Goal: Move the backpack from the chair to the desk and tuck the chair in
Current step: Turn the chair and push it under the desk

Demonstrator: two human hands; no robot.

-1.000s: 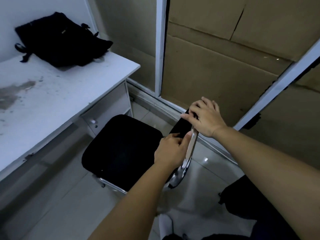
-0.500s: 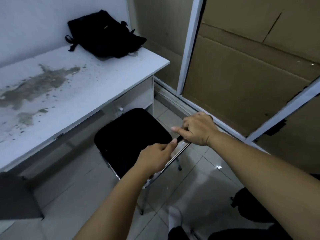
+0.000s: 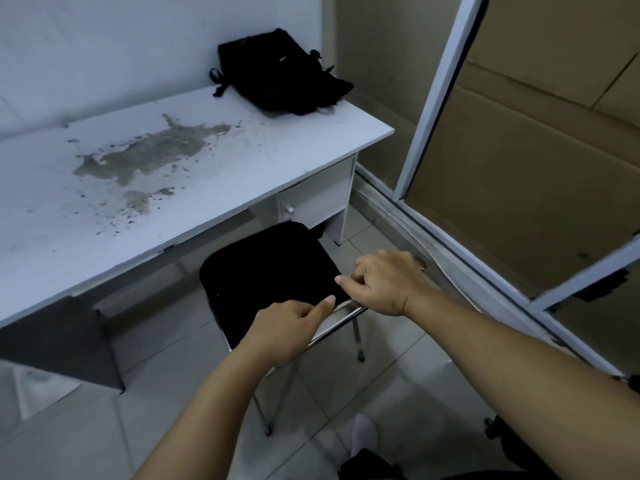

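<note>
The black backpack (image 3: 280,72) lies on the far right corner of the white desk (image 3: 242,161), against the wall. A black-seated chair (image 3: 263,275) with chrome legs stands in front of the desk's drawer side, its front edge just at the desk edge. My left hand (image 3: 291,327) and my right hand (image 3: 384,284) both grip the chair's backrest top, near its chrome frame. The backrest itself is mostly hidden behind my hands.
A grey stain (image 3: 149,154) marks the desk top. A small drawer unit (image 3: 315,199) hangs under the desk's right end. A white-framed partition with cardboard (image 3: 519,168) stands close on the right. My white-socked foot (image 3: 363,434) is on the tiled floor behind the chair.
The chair has turned and slid toward the desk, its seat now reaching the desk edge. Both hands kept their hold on the backrest. My view has shifted left, showing more of the desk.
</note>
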